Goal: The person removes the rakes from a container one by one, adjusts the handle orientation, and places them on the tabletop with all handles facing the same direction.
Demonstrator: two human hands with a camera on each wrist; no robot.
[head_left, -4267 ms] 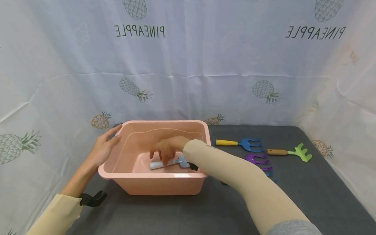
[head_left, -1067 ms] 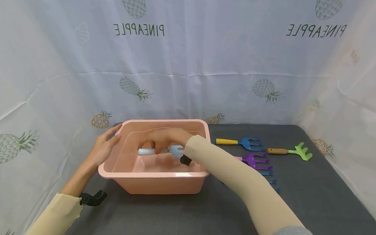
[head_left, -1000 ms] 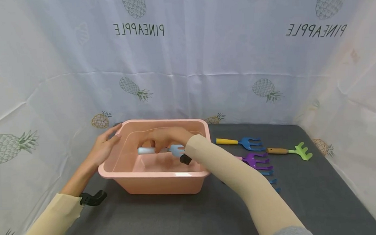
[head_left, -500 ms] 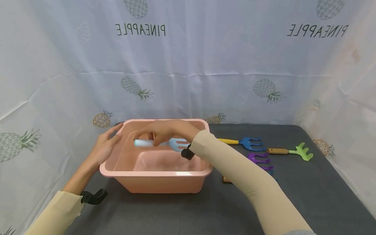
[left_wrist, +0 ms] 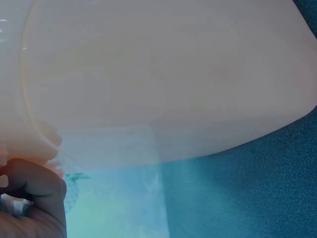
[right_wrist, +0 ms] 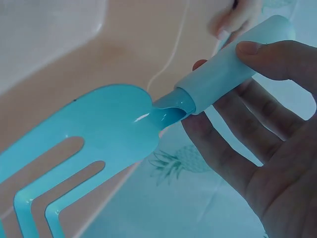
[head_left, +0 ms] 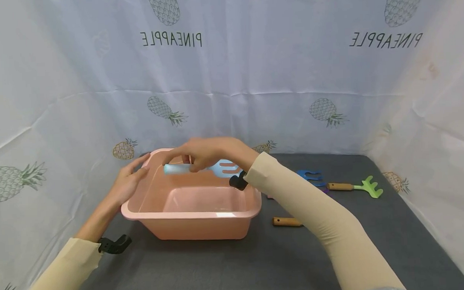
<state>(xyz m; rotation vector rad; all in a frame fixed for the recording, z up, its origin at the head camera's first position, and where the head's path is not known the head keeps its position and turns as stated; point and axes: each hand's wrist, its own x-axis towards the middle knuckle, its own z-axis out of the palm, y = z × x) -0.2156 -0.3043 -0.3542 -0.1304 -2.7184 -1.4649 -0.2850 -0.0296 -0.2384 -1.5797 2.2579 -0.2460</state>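
My right hand grips the pale handle of a light blue garden fork and holds it level above the open pink tub, at about rim height. The tines point right, toward my wrist. In the right wrist view the thumb and fingers of the right hand wrap the handle, and the fork hangs over the tub's inner wall. My left hand holds the tub's back left corner. The left wrist view shows a curled finger against the tub's outer wall. I see nothing inside the tub.
Right of the tub on the dark grey cover lie a blue fork, partly hidden by my arm, a green rake with a wooden handle and another wooden handle. Pineapple-print cloth walls the back and sides.
The right hand picked the light blue fork up from the tub's floor and raised it to rim height. The left hand stayed on the corner.
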